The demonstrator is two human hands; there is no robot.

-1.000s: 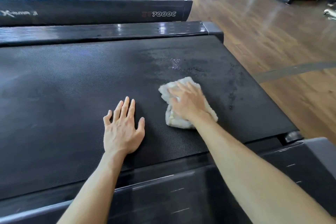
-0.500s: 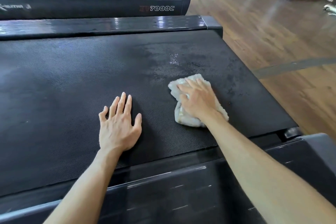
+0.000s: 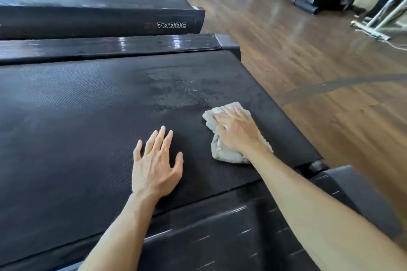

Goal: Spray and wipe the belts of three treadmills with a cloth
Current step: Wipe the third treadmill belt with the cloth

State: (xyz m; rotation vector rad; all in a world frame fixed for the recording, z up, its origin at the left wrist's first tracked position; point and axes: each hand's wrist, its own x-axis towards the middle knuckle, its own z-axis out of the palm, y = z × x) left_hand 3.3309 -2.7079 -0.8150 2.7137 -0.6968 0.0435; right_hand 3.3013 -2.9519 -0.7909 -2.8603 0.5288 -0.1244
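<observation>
Head view, the only one: I log the right hand right of centre, fingers spread nearly flat, pressing the crumpled white cloth onto the belt of the nearest treadmill. No fingers curl round the cloth that I can see. Left hand at lower centre lies flat on the belt, fingers straight and splayed, holding nothing. A damp spray patch sits just above the cloth, towards upper centre, not yet wiped.

Risks, my judgement: the cloth is near the belt's right end, so a stroke could run off it. Weight on the left palm could make the belt slip. With pressure only, the cloth may bunch and skip the wet area. Spray bottle not in view.
</observation>
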